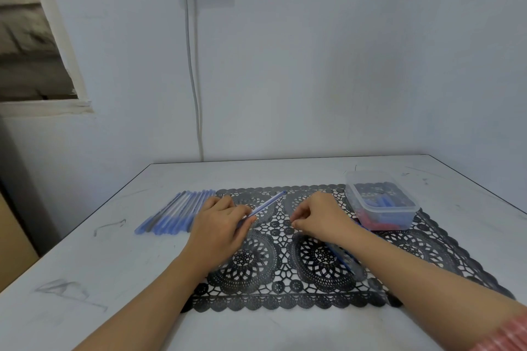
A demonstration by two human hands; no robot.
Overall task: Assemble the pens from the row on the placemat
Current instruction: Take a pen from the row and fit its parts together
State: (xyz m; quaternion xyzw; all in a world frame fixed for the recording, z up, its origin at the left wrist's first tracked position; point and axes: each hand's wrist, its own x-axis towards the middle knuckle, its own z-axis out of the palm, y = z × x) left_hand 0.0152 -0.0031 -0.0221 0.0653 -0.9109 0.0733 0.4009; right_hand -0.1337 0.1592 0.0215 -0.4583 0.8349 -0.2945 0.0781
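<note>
Holding one pen (268,202): the left hand (221,225) grips its near end, fingers curled round it. Long axis runs forward and rightward from that hand. Free tip ends just short of the right hand (319,216), the nearer one to it. Right fingers are curled, thumb to fingertips; cannot tell if they pinch a part. Row (176,214) lies outboard of the left hand, box (382,205) beyond the right.

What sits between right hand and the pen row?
Head view: from the pen row, the left hand gripping one pen, then bare placemat up to the right hand.
</note>
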